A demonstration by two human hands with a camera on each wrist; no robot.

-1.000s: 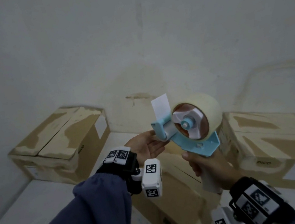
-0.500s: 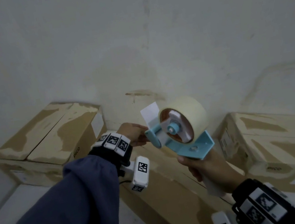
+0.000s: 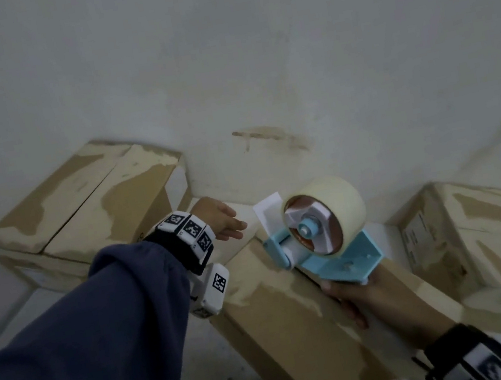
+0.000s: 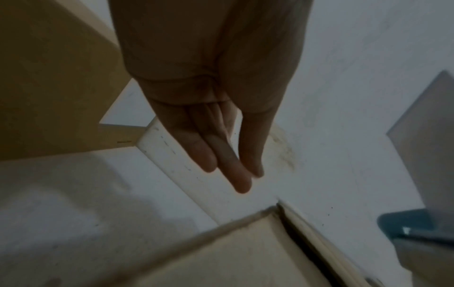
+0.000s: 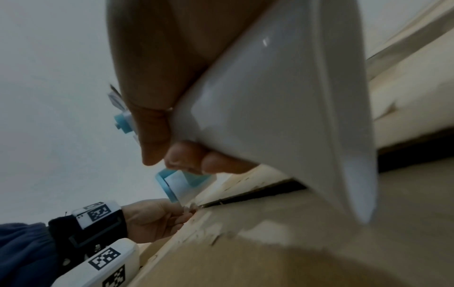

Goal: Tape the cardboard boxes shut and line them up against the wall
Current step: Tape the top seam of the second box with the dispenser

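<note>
My right hand [image 3: 351, 302] grips the white handle [image 5: 282, 97] of a blue tape dispenser [image 3: 321, 227] carrying a cream roll. It holds the dispenser low over the far end of the middle cardboard box [image 3: 280, 317], whose top seam [image 5: 245, 196] gapes slightly. A white tape tab [image 3: 267, 210] sticks up at the dispenser's front. My left hand [image 3: 232, 226] reaches past that far end toward the wall, with straight fingers [image 4: 228, 165] holding nothing, just above the box's corner [image 4: 245, 252].
A second cardboard box [image 3: 78, 202] sits at the left against the wall [image 3: 256, 72]. A third box [image 3: 484, 250] stands at the right. White floor [image 3: 46, 307] shows between the boxes, and a pale skirting strip [image 4: 176, 165] runs along the wall.
My right hand has lowered the dispenser onto the far end of the middle box. My left hand has moved away from the dispenser's front, forward toward the wall.
</note>
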